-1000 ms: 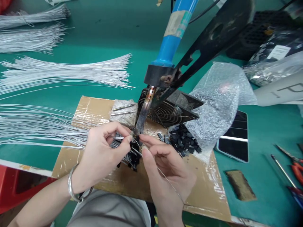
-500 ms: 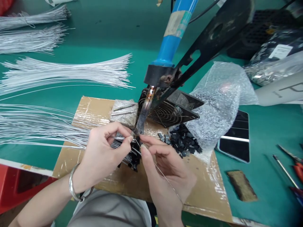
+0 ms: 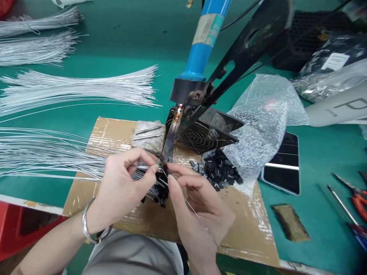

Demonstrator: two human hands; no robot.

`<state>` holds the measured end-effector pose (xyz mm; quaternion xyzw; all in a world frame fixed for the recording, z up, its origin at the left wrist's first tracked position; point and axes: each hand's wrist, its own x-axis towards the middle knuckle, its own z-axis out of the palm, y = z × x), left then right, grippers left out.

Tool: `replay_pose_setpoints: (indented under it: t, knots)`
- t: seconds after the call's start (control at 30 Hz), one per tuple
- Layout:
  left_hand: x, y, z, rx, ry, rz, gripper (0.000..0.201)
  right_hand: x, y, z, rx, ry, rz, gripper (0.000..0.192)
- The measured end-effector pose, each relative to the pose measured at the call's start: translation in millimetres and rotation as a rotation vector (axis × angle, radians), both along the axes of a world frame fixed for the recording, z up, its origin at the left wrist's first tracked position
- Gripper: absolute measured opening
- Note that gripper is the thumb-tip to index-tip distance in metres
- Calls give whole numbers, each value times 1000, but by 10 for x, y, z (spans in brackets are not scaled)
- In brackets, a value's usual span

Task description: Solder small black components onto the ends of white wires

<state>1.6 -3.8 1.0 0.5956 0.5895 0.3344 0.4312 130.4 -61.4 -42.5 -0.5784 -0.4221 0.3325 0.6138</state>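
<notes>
Head view, near to far: one left hand (image 3: 126, 183), silver bangle (image 3: 86, 221) at the wrist, thumb and forefinger pinched together at the tips, what lies between them too small to tell; one right hand (image 3: 200, 206), fingers curled, gripping a thin silver-grey wire (image 3: 197, 217) between thumb and forefinger, its upper end near the left fingertips, its length running down across the palm; beneath and between the hands, slim wires with black ends (image 3: 162, 194); under these, a brown cardboard sheet (image 3: 249, 233); just above the fingertips, the dark tip of a blue-handled soldering iron (image 3: 197, 61), slanted, held in a black metal bracket (image 3: 237, 57); left of the tip, a grey fibrous pad (image 3: 151, 146) bearing two metal rods (image 3: 147, 137); right, a heap of small black chips (image 3: 222, 168); behind, a black square fan (image 3: 200, 135); beyond, on the green tabletop (image 3: 120, 63), a loose bundle of silvery wires (image 3: 83, 88).
</notes>
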Motion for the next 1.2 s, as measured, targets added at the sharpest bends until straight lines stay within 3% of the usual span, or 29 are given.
replay_pose_setpoints:
  t: [1.2]
  knots:
    - [21,13,31,6,-35,-2,10,-26,19,11,21,-33,-31,14]
